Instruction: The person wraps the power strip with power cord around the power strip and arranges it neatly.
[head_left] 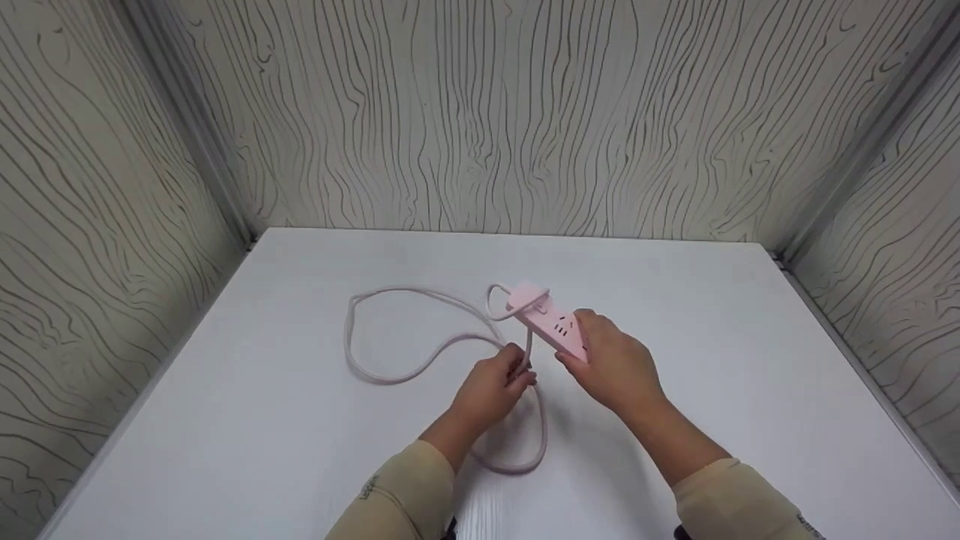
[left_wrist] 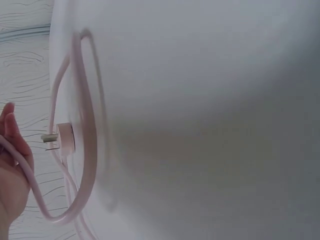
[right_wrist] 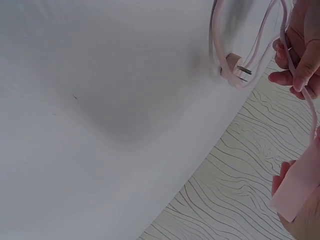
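Observation:
A pink power strip (head_left: 551, 321) is gripped at its near end by my right hand (head_left: 619, 364), held above the table with its sockets facing up. Its pale pink cord (head_left: 405, 377) loops once across the strip's far end, then runs down to my left hand (head_left: 491, 390). Thumb and fingers of that hand pinch the cord, seen closely in the right wrist view. One wide loop of cord lies to the left, and another hangs below the left hand. The plug (left_wrist: 66, 139) shows its metal prongs beside the loops in both wrist views; in the head view it is hidden.
A white table (head_left: 300, 457) lies under both hands. Panels with a wood-grain pattern (head_left: 450, 112) stand behind it and on both sides, with grey metal posts (head_left: 187, 127) at the corners.

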